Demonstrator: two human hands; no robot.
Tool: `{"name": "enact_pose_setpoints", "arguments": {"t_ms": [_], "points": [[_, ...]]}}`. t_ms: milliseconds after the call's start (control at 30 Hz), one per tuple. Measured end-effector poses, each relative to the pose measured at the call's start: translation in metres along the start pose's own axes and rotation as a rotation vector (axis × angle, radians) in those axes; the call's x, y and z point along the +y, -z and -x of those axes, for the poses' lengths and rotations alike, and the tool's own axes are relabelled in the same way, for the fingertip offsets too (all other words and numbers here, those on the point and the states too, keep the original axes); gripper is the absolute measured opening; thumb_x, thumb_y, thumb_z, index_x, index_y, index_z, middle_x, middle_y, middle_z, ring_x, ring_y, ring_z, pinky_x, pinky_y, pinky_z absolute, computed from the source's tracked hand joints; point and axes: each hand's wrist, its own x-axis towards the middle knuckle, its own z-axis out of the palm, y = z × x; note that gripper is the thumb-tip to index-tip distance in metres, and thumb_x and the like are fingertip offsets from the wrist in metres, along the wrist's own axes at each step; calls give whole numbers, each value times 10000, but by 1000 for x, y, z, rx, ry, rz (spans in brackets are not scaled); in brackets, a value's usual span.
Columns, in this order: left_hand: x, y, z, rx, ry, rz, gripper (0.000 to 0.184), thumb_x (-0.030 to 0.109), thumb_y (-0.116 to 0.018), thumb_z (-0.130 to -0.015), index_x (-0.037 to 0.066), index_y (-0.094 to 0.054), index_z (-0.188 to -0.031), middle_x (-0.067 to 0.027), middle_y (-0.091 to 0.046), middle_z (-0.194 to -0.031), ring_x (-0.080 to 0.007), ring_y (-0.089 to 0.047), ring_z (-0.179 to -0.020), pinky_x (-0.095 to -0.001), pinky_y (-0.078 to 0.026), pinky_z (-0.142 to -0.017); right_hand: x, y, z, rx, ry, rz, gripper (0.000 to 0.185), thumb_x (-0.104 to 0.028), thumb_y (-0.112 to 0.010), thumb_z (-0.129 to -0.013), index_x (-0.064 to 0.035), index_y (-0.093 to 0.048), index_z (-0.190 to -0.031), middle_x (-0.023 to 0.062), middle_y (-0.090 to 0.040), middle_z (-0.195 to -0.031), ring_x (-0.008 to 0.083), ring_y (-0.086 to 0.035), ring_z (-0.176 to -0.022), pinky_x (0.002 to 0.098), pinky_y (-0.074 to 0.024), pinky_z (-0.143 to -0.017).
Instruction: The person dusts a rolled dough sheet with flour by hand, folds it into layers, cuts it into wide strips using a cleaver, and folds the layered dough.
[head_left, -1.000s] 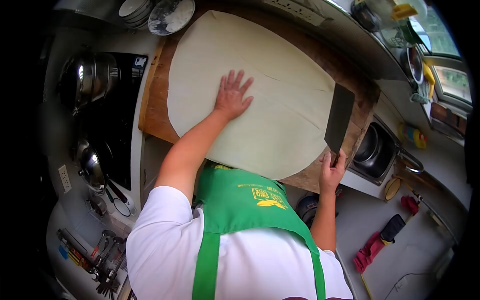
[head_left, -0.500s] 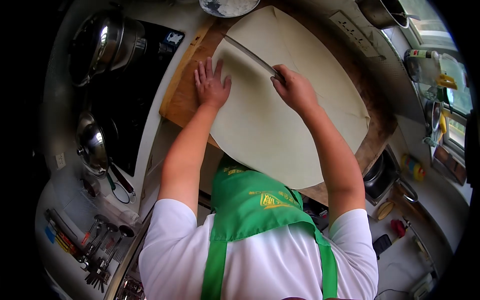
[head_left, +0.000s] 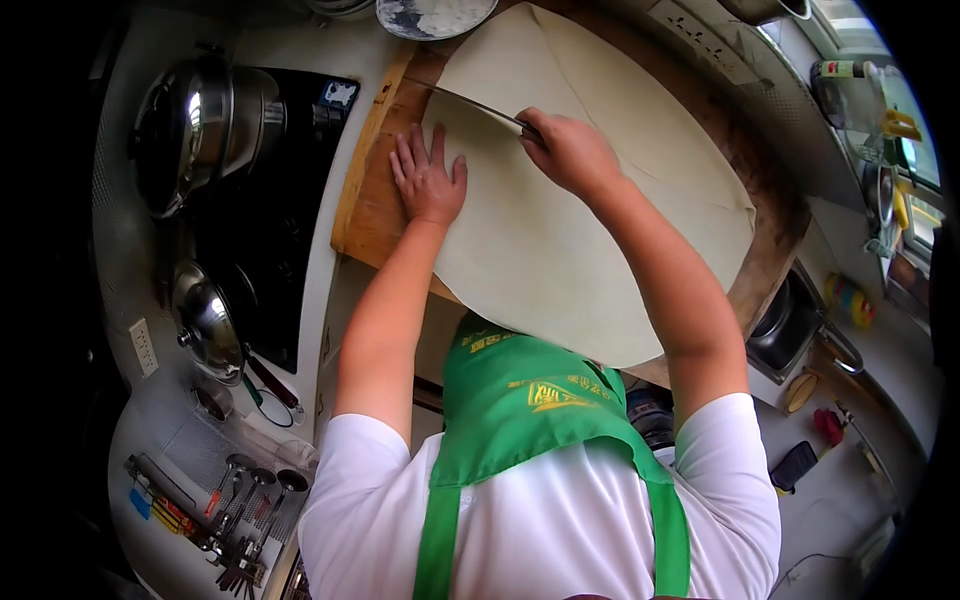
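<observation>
A large thin sheet of rolled dough (head_left: 560,250) covers most of the wooden board (head_left: 368,215). My right hand (head_left: 572,152) grips the handle of a long knife (head_left: 470,102), whose blade reaches left across the upper part of the dough toward the board's left side. Whether the edge presses into the dough, I cannot tell. My left hand (head_left: 430,185) lies flat with fingers spread, partly on the dough's left edge and partly on the bare wood, just below the blade. One corner of the dough is creased at the right.
A bowl of white flour (head_left: 436,14) stands beyond the board. To the left are a black stovetop (head_left: 270,220), a steel pot (head_left: 205,135) and a domed lid (head_left: 210,325). Hanging ladles (head_left: 260,485) are lower left. A sink (head_left: 785,325) lies right, below a wall socket strip (head_left: 695,35).
My right hand and the knife have shifted left, and the blade lies flatter across the dough. My left hand stays spread in about the same place. The whole view has turned slightly.
</observation>
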Motion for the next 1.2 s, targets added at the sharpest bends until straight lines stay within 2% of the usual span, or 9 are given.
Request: {"name": "enact_pose_setpoints", "arguments": {"t_ms": [200, 267, 467, 533, 700, 933, 1033, 1167, 1200], "points": [[6, 4, -1, -13, -31, -6, 697, 422, -603, -932, 177, -426, -1560, -202, -316, -1632, -457, -208, -1528, -590, -140, -1240, -8, 6, -9, -27, 1, 97, 156, -203, -586, -969, -130, -659, -1086, 132, -711, -860, 355, -686, -811, 501, -542, -665], [10, 6, -3, -163, -268, -31, 697, 471, -596, -934, 195, -438, -1554, -195, -296, -1642, -449, -185, -1537, -591, -128, -1247, -11, 7, -13, -79, -42, 149, 137, -202, -574, -976, -122, -649, -1059, 131, -706, -856, 354, -686, -807, 504, -539, -657], [17, 6, -4, -210, -255, -21, 702, 471, -588, -942, 215, -409, -1571, -167, -302, -1644, -427, -182, -1545, -572, -120, -1253, -1, 23, -1, -142, -99, 156, 104, -179, -567, -984, -100, -616, -1032, 142, -686, -861, 358, -667, -804, 505, -534, -656], [17, 5, -4, -204, -261, -29, 691, 463, -591, -944, 214, -418, -1565, -164, -292, -1652, -425, -180, -1547, -570, -121, -1254, 10, 42, 18, -177, -129, 122, 117, -183, -630, -965, -89, -621, -1033, 138, -688, -863, 369, -656, -835, 506, -513, -681], [17, 3, -2, -204, -262, -20, 670, 423, -611, -946, 216, -439, -1560, -153, -250, -1682, -418, -171, -1553, -561, -123, -1257, 45, 77, 74, -202, -171, 132, 139, -172, -641, -956, -73, -622, -1052, 151, -691, -886, 383, -655, -865, 509, -514, -730], [12, -4, 1, -218, -295, -94, 700, 427, -595, -961, 225, -377, -1595, -131, -209, -1700, -402, -152, -1562, -555, -116, -1263, 86, 121, 164, -225, -301, 163, 178, -153, -641, -945, -77, -631, -1106, 169, -696, -916, 396, -658, -909, 514, -513, -770], [13, -5, 0, -216, -324, -116, 704, 407, -587, -968, 222, -354, -1607, -122, -195, -1706, -394, -150, -1564, -550, -118, -1263, 108, 136, 210, -162, -277, 174, 109, -163, -619, -966, -73, -600, -1026, 162, -663, -834, 390, -652, -836, 520, -513, -700], [16, -4, -1, -222, -334, -182, 718, 414, -581, -962, 220, -342, -1610, -132, -209, -1700, -396, -153, -1563, -544, -128, -1265, 134, 162, 267, -137, -315, 192, 121, -164, -632, -952, -81, -603, -1035, 155, -671, -841, 389, -659, -844, 512, -519, -698], [16, -3, 0, -229, -321, -194, 721, 412, -578, -964, 220, -332, -1614, -133, -210, -1700, -398, -158, -1562, -543, -134, -1263, 139, 169, 280, -173, -357, 200, 171, -154, -653, -933, -94, -617, -1089, 150, -691, -897, 384, -665, -896, 499, -526, -742]]}}
